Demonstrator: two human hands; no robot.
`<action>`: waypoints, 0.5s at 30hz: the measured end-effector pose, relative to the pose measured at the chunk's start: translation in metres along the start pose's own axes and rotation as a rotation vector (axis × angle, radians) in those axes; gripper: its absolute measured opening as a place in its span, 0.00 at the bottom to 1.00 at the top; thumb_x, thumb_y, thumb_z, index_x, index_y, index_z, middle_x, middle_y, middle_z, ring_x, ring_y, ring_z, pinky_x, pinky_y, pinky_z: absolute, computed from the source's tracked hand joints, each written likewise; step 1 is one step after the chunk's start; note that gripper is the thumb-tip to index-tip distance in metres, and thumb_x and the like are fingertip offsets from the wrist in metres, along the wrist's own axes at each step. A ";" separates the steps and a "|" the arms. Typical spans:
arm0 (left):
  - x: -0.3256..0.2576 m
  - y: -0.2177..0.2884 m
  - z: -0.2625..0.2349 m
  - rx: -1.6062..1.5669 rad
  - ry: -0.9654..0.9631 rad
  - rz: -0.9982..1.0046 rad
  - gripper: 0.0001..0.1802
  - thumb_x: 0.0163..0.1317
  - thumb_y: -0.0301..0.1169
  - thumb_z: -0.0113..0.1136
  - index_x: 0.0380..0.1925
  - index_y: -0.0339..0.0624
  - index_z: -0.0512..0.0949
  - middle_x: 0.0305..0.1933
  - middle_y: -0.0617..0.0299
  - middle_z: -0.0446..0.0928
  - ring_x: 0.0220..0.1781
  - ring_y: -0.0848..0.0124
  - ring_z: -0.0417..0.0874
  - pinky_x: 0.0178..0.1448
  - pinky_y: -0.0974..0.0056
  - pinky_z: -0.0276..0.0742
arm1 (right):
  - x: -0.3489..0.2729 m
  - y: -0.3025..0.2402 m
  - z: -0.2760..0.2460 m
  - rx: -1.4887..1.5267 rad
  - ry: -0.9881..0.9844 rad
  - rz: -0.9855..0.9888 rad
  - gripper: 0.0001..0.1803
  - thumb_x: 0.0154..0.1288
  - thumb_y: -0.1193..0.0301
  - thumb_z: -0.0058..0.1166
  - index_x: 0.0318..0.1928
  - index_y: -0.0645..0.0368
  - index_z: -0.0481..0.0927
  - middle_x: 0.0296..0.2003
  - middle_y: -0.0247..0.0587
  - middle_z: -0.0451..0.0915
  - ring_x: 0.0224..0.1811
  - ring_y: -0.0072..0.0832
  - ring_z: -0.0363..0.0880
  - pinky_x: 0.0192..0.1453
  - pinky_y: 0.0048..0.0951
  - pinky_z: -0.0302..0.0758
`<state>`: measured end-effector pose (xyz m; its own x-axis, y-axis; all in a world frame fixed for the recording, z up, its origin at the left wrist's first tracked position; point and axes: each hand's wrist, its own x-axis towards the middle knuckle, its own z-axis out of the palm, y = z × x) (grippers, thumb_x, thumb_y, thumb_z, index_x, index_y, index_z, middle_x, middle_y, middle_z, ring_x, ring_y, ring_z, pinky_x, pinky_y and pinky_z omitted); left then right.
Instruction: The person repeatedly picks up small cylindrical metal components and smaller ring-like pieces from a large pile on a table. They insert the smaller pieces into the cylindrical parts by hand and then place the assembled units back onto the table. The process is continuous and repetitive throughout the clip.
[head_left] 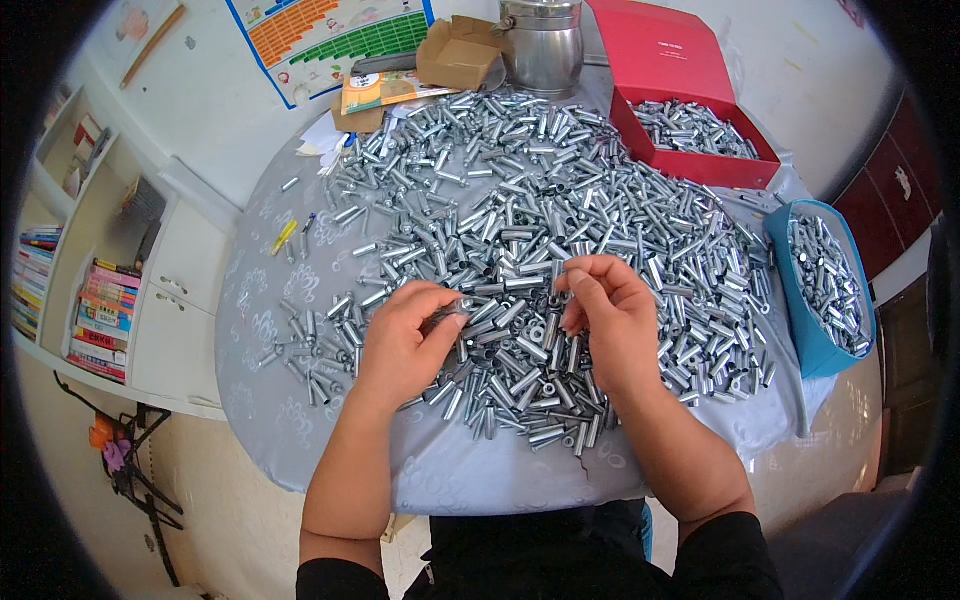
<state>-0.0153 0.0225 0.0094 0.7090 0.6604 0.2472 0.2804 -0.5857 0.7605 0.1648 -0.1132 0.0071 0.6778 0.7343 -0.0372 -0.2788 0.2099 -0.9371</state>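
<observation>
Far left, well apart from the left grip: white shelf unit (175, 335) with books (105, 300). Then the table (250, 395), under a shiny grey cloth, with a small yellow item (284, 237) on it, up and left of the left grip. Left grip (403, 335): thumb and forefinger pinched together, apparently on a small metal part (462, 306), mostly hidden by the fingertips. Loose metal sleeves and bolts (515, 235) spread beyond, between and below both grips; metal pot (545, 50) stands well beyond them. Metal sleeve (557, 273) sits at the fingertips of the right grip (618, 325), roughly upright, pinched by thumb and forefinger, other fingers curled; it's just right of the left grip's part, not touching it. Handling, judged by look: pieces light singly, stiff, hard, not fragile; smooth round walls likely slippery and prone to roll. Best hold: thumb and forefinger across the sleeve's middle, ends left free; bolts by the shank or head. Beyond and right of the right grip, red box (690, 172), lid up, metal parts inside. Farthest right of that grip, blue bin (800, 290), also holding metal parts.
</observation>
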 end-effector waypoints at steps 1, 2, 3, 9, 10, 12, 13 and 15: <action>-0.001 0.001 0.003 -0.049 0.010 0.008 0.12 0.56 0.23 0.63 0.42 0.37 0.81 0.39 0.58 0.78 0.33 0.72 0.79 0.37 0.70 0.74 | 0.000 0.000 0.001 -0.008 -0.016 0.002 0.05 0.70 0.73 0.51 0.42 0.61 0.78 0.33 0.34 0.82 0.22 0.13 0.72 0.26 0.16 0.69; -0.001 0.002 0.006 -0.097 0.021 0.015 0.12 0.56 0.22 0.63 0.42 0.36 0.81 0.40 0.59 0.79 0.33 0.74 0.78 0.37 0.72 0.73 | -0.001 0.000 0.002 -0.052 -0.051 -0.001 0.06 0.69 0.73 0.52 0.42 0.61 0.78 0.32 0.33 0.81 0.22 0.14 0.72 0.26 0.17 0.69; -0.002 0.004 0.007 -0.145 0.032 0.022 0.12 0.57 0.21 0.63 0.42 0.36 0.81 0.40 0.59 0.79 0.33 0.75 0.78 0.37 0.73 0.73 | -0.002 0.002 0.002 -0.096 -0.085 -0.004 0.06 0.69 0.72 0.53 0.41 0.62 0.78 0.32 0.33 0.81 0.23 0.14 0.72 0.27 0.17 0.69; -0.006 0.017 0.016 -0.143 0.037 0.187 0.11 0.56 0.21 0.63 0.41 0.37 0.82 0.42 0.56 0.80 0.34 0.71 0.82 0.38 0.70 0.78 | -0.012 0.006 0.006 -0.418 -0.265 -0.146 0.10 0.67 0.68 0.58 0.39 0.64 0.80 0.27 0.35 0.80 0.24 0.17 0.74 0.29 0.21 0.71; -0.006 0.016 0.017 -0.146 0.050 0.206 0.11 0.56 0.21 0.65 0.41 0.37 0.83 0.41 0.56 0.81 0.35 0.71 0.83 0.38 0.70 0.79 | -0.013 0.007 0.007 -0.488 -0.274 -0.184 0.10 0.66 0.68 0.59 0.39 0.64 0.80 0.26 0.36 0.80 0.24 0.18 0.75 0.29 0.22 0.72; -0.007 0.017 0.017 -0.209 0.063 0.199 0.11 0.55 0.20 0.65 0.40 0.36 0.83 0.42 0.56 0.81 0.38 0.73 0.82 0.39 0.71 0.79 | -0.014 0.009 0.007 -0.543 -0.265 -0.218 0.12 0.66 0.66 0.59 0.39 0.64 0.81 0.25 0.39 0.80 0.24 0.20 0.76 0.29 0.25 0.73; -0.007 0.018 0.017 -0.240 0.070 0.197 0.11 0.55 0.19 0.66 0.40 0.36 0.83 0.42 0.56 0.81 0.39 0.74 0.82 0.40 0.72 0.79 | -0.013 0.009 0.007 -0.557 -0.268 -0.223 0.12 0.66 0.66 0.59 0.39 0.64 0.81 0.25 0.39 0.80 0.24 0.20 0.76 0.29 0.25 0.73; -0.008 0.018 0.014 -0.283 0.067 0.169 0.11 0.55 0.19 0.66 0.40 0.34 0.83 0.40 0.56 0.82 0.38 0.74 0.83 0.39 0.72 0.79 | -0.012 0.009 0.005 -0.585 -0.273 -0.234 0.13 0.67 0.65 0.58 0.38 0.64 0.81 0.24 0.40 0.80 0.23 0.20 0.75 0.29 0.26 0.73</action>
<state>-0.0068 0.0001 0.0123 0.6833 0.6000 0.4159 -0.0347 -0.5423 0.8395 0.1508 -0.1166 0.0009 0.4584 0.8645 0.2060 0.3199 0.0558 -0.9458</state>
